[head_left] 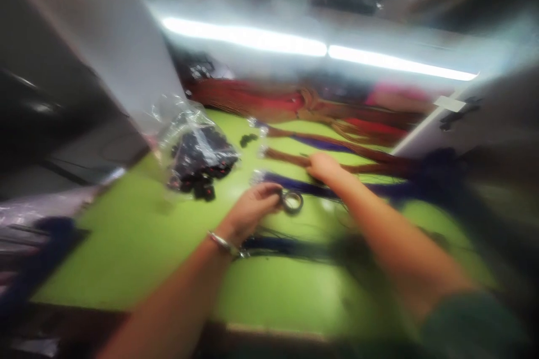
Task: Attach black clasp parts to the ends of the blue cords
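My left hand (pixel 255 205), with a bracelet at the wrist, has its fingers pinched at the edge of a small roll of dark tape (pixel 291 211). Further right and farther back, my right hand (pixel 324 167) is closed over a bundle of brown wires (pixel 288 157); its fingertips are partly hidden. A purple-blue wire bundle (pixel 290 183) with clear connectors at its left end runs just behind the tape. Nearer to me lies another dark blue bundle (pixel 273 244), partly behind my left wrist. Motion blur softens the picture.
On the green table (pixel 151 247) an open plastic bag (pixel 202 151) spills black parts. A few loose black pieces (pixel 248 139) lie beside it. Red and brown wires (pixel 261 98) stretch along the back under a light tube (pixel 244 37). White panels stand on both sides.
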`<state>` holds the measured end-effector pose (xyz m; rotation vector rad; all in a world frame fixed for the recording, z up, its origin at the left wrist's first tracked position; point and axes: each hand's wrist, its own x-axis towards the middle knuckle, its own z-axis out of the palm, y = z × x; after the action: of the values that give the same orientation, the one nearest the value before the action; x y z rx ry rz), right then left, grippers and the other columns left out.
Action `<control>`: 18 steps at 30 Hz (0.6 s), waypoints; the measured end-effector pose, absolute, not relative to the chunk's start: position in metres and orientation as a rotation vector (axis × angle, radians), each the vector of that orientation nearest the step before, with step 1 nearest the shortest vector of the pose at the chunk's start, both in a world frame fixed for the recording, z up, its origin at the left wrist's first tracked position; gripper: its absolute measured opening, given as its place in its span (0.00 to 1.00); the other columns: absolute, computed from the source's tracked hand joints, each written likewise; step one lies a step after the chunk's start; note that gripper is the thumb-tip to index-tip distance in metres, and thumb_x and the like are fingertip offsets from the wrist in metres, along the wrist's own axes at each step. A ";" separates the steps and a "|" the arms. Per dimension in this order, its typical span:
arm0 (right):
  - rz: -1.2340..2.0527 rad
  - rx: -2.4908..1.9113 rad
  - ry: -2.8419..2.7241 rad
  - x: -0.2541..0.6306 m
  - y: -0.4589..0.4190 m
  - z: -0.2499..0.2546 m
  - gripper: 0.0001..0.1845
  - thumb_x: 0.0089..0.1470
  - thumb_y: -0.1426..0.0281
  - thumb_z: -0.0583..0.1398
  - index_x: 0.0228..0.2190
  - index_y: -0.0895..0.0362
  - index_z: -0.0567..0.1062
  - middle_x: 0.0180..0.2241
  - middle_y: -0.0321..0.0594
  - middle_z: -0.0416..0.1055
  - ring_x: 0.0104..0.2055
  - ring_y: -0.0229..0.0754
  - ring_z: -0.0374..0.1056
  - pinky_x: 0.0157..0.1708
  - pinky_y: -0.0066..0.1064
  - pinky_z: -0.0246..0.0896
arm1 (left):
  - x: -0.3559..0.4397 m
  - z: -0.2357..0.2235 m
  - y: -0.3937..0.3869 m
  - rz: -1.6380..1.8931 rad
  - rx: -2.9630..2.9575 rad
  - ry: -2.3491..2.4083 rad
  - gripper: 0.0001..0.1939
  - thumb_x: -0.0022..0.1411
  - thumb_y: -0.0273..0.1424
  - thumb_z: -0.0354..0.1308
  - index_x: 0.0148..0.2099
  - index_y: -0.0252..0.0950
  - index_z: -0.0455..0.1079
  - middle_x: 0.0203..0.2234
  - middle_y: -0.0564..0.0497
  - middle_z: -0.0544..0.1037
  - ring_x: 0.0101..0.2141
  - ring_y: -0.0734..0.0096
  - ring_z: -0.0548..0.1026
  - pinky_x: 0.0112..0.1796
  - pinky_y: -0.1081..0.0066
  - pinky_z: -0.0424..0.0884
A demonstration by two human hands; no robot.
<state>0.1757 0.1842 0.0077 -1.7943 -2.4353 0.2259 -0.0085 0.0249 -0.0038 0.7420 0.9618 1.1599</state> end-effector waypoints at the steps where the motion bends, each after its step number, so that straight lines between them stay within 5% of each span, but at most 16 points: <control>1: 0.191 -1.844 -2.442 0.176 0.190 0.002 0.06 0.43 0.73 0.61 0.27 0.60 0.78 0.27 0.48 0.74 0.31 0.42 0.68 0.33 0.29 0.58 | -0.009 -0.004 0.025 1.160 0.743 0.972 0.17 0.46 0.29 0.67 0.40 0.32 0.71 0.32 0.49 0.75 0.27 0.75 0.74 0.33 0.71 0.69; 12: 0.014 -1.804 -2.452 0.200 0.207 0.004 0.13 0.53 0.70 0.53 0.33 0.61 0.77 0.34 0.47 0.74 0.36 0.41 0.66 0.35 0.28 0.55 | -0.013 -0.009 0.028 1.113 0.768 1.014 0.18 0.47 0.30 0.66 0.42 0.32 0.70 0.32 0.49 0.75 0.28 0.74 0.74 0.32 0.72 0.68; 18: 0.111 -1.666 -2.332 0.201 0.198 0.020 0.09 0.48 0.73 0.56 0.29 0.60 0.76 0.29 0.41 0.74 0.31 0.38 0.65 0.31 0.26 0.54 | -0.013 -0.009 0.028 1.115 0.752 1.002 0.19 0.45 0.31 0.68 0.41 0.32 0.71 0.32 0.49 0.75 0.27 0.75 0.73 0.31 0.73 0.67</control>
<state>0.2011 0.1984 0.0199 -1.6656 -2.3319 0.1106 -0.0127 0.0284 -0.0088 0.7524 1.0024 1.1152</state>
